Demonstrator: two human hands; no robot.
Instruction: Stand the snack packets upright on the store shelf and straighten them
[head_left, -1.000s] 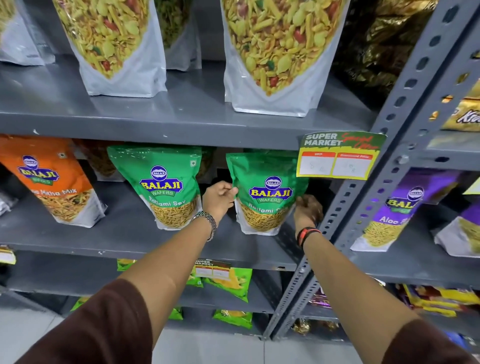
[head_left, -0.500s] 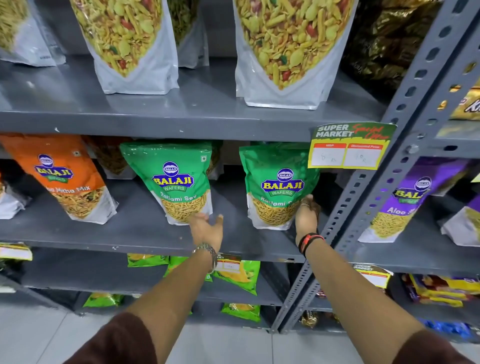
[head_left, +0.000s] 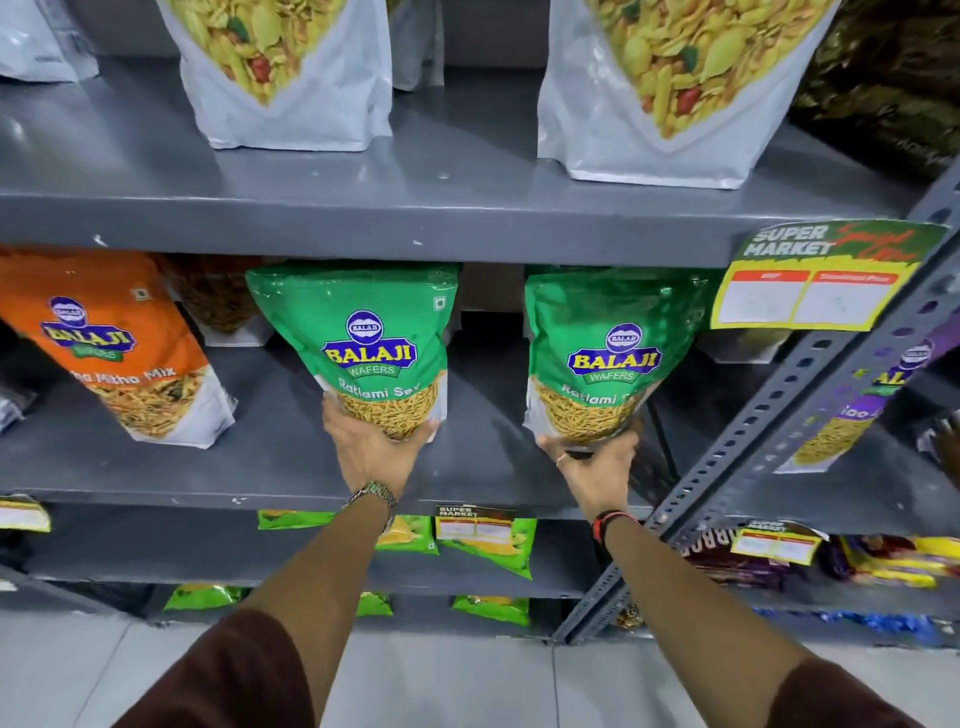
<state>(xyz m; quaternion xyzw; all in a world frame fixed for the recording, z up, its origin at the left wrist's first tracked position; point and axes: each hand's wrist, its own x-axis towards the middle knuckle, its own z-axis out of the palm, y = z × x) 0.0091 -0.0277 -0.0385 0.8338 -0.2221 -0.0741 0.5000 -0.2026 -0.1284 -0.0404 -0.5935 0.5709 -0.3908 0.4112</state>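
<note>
The left hand (head_left: 371, 449) is cupping the bottom edge of a green Ratlami Sev packet (head_left: 366, 345), fingers spread wide around its lower corners, palm pressed against the clear window where the yellow sev is showing; a metal watch (head_left: 375, 493) is sitting on that wrist. The right hand (head_left: 597, 467) is gripping the base of a second green packet (head_left: 610, 353) the same way, fingers curled under its bottom seam, a ring showing on one finger and a red and black band (head_left: 613, 519) circling the wrist. Both packets are standing upright on the grey middle shelf (head_left: 270, 467), just above each hand, well apart from each other. Further left of the left hand, an orange mix packet (head_left: 111, 343) is leaning with its top tilted to the left. Up and to the right of the right hand, a price tag (head_left: 815, 283) is hanging from the shelf edge beside the perforated upright (head_left: 769, 431). Above both hands, large white pouches (head_left: 670, 88) are standing on the upper shelf.
</note>
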